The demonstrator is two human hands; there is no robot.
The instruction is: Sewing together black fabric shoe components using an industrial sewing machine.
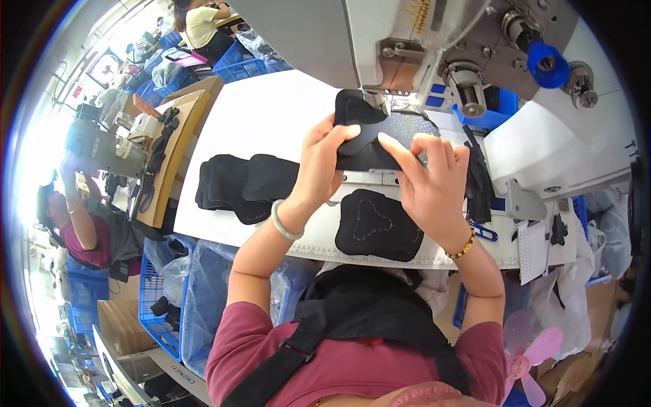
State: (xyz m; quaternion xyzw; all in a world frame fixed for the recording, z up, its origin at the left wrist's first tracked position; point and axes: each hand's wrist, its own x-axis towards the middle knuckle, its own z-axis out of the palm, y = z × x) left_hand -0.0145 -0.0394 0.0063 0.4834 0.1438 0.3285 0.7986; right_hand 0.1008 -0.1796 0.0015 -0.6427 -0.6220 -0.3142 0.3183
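Observation:
A black fabric piece (356, 108) lies under the needle area of the sewing machine (400, 51), with a grey textured piece (417, 125) against it. My left hand (319, 163) grips the black piece at its left side, thumb on top and the other fingers partly hidden. From the right, my right hand (434, 183) holds the same work, its index finger pressed on the surface and the other fingers curled. Nearer to me, a black pad (376, 227) with a light stitched outline rests on the table. To the left sits a pile of black fabric pieces (234, 186).
A ruler strip (325, 255) runs along the white table's front edge. Black strips (478, 176) and a blue-handled tool (485, 233) lie right. Blue baskets (163, 298) stand below left; a pink fan (522, 363) is lower right. Another person (88, 230) works at far left.

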